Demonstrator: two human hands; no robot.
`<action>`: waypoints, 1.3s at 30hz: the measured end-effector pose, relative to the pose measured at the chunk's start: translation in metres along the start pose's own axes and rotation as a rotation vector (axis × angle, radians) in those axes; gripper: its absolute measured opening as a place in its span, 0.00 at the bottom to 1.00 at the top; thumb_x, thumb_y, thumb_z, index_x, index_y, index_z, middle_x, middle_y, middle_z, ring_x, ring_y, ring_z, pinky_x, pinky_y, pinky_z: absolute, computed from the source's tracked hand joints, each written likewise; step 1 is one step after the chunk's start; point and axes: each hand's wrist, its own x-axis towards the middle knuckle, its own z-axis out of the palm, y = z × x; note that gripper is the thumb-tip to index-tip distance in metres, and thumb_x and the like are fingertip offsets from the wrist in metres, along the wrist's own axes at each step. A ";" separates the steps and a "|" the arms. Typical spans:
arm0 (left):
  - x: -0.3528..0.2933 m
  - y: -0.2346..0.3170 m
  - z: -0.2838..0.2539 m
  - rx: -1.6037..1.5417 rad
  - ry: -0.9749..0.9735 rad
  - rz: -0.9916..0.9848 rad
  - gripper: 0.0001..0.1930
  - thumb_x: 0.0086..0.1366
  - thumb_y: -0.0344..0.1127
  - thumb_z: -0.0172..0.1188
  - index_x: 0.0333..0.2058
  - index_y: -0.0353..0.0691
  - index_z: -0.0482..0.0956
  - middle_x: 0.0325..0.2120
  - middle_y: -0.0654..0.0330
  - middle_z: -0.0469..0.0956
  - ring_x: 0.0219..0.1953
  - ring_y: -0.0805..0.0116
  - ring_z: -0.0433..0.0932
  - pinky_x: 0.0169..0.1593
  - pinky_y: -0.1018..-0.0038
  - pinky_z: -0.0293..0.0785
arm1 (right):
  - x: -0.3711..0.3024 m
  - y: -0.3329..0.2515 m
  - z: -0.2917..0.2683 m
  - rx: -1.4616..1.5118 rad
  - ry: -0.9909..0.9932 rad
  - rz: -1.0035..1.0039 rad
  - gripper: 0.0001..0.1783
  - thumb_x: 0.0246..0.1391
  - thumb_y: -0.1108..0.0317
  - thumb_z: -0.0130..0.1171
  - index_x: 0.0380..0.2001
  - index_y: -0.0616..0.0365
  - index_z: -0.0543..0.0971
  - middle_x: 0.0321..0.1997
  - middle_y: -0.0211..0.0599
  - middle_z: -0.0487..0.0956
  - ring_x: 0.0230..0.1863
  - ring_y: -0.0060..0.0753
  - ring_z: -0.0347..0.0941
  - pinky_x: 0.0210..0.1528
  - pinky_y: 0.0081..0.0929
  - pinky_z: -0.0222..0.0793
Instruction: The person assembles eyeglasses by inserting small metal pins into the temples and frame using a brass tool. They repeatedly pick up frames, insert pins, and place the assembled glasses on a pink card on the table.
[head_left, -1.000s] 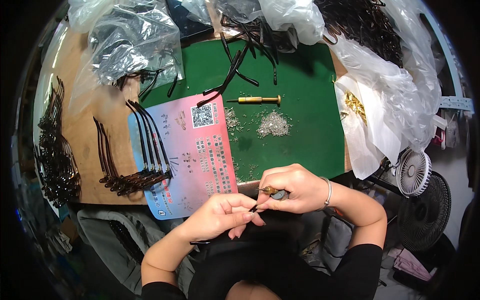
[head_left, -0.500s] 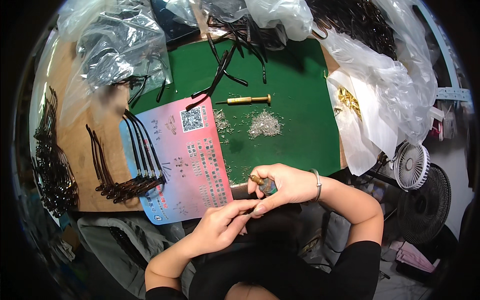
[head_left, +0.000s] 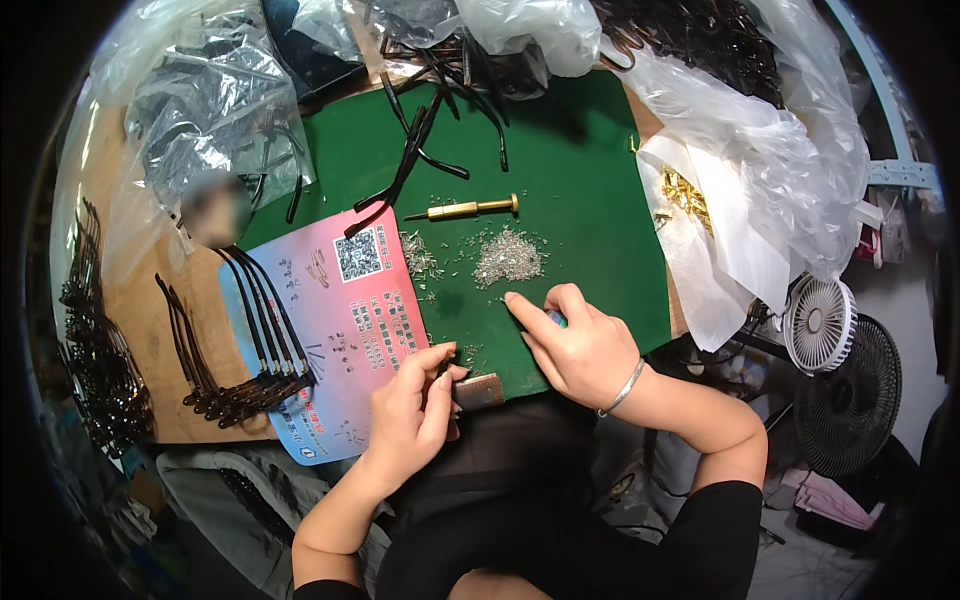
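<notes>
My left hand [head_left: 412,412] is closed in a pinch at the mat's front edge. A small dark piece shows at its fingertips, too hidden to name. Beside those fingers lies a ridged metal block [head_left: 480,391]. My right hand [head_left: 590,352] reaches over the green mat [head_left: 600,240], its index fingertip just below a pile of tiny silver screws [head_left: 508,258]. Tucked in its curled fingers is a screwdriver, of which only the blue-green handle [head_left: 557,318] shows. A second, brass screwdriver [head_left: 463,210] lies behind the pile.
A pink-and-blue printed sheet [head_left: 320,340] carries small parts. Dark eyeglass temples [head_left: 255,385] lie across its left side; more [head_left: 410,165] rest at the back. Gold parts [head_left: 685,200] sit on white wrapping at right, near plastic bags [head_left: 740,150]. Fans [head_left: 820,325] stand beyond.
My hands have parted from each other. The right has moved forward toward the screw pile with the screwdriver tucked in; the left has shifted slightly left and forward. The metal block is now more exposed.
</notes>
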 end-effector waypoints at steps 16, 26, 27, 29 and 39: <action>-0.008 0.009 -0.013 -0.270 -0.026 -0.184 0.13 0.65 0.22 0.44 0.48 0.29 0.65 0.33 0.56 0.76 0.22 0.80 0.73 0.25 0.84 0.71 | 0.004 -0.002 0.005 -0.130 0.044 -0.061 0.28 0.38 0.72 0.58 0.49 0.52 0.71 0.31 0.36 0.66 0.20 0.30 0.67 0.17 0.25 0.69; -0.002 0.001 -0.009 -0.281 0.030 -0.254 0.12 0.64 0.23 0.47 0.47 0.29 0.67 0.30 0.58 0.78 0.20 0.82 0.72 0.24 0.85 0.71 | 0.005 -0.021 -0.007 0.416 -0.295 0.023 0.19 0.52 0.69 0.51 0.50 0.51 0.67 0.35 0.44 0.67 0.26 0.49 0.73 0.26 0.39 0.73; -0.003 -0.002 -0.005 -0.226 0.079 -0.205 0.12 0.63 0.22 0.49 0.45 0.30 0.68 0.28 0.58 0.78 0.19 0.82 0.72 0.23 0.84 0.70 | 0.005 -0.028 -0.007 0.517 -0.345 0.022 0.20 0.53 0.68 0.51 0.50 0.50 0.66 0.35 0.45 0.67 0.25 0.49 0.73 0.28 0.40 0.74; -0.005 -0.003 0.000 -0.035 0.125 -0.056 0.11 0.62 0.22 0.50 0.44 0.30 0.69 0.27 0.57 0.78 0.19 0.81 0.73 0.23 0.82 0.70 | 0.010 -0.037 -0.006 0.549 -0.350 -0.042 0.18 0.51 0.70 0.52 0.47 0.54 0.67 0.34 0.45 0.66 0.23 0.47 0.72 0.26 0.36 0.75; -0.004 -0.010 0.013 0.400 0.303 0.222 0.13 0.55 0.20 0.54 0.41 0.31 0.74 0.27 0.50 0.78 0.24 0.61 0.79 0.28 0.73 0.74 | 0.011 -0.031 0.020 0.637 -0.228 -0.095 0.17 0.55 0.67 0.49 0.48 0.58 0.67 0.31 0.41 0.70 0.18 0.37 0.71 0.20 0.29 0.71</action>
